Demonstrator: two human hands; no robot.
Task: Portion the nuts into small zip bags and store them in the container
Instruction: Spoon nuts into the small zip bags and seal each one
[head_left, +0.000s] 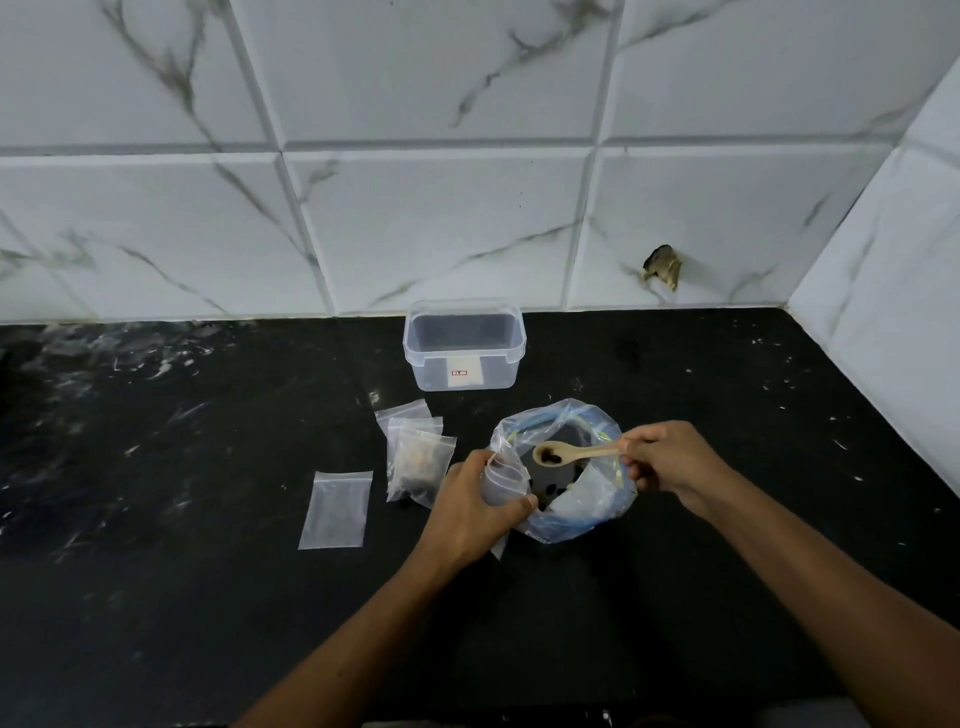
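From the head camera, the dark tabletop (208, 519) runs to a tiled wall at the far side. The left hand (470, 506) is curled around a small zip bag (501, 475), pinching its mouth open beside the near-left rim of the large bag (566, 467), which sits wide open just right of centre. The right hand (670, 460) is closed on the handle of a wooden spoon (574, 453), fingers pinched at its right end, the bowl of the spoon hanging over the large bag's opening with a few dark nuts (549, 457) in it. More dark pieces show at the bottom of the large bag.

To the left lie filled small bags (418, 457) in a loose overlapping pile, and nearer and further left an empty flat bag (336, 509) on its own. The clear container (464, 345) stands open near the wall, behind the pile, with nothing visible inside.

The small bag is likely thin, floppy and slick, so it should be held at the rim near the zip, with the mouth kept spread; its body will collapse if squeezed. The nuts look light and loose and could roll off a tilted spoon, so it wants keeping level. The container looks rigid and light, best gripped by its side walls.
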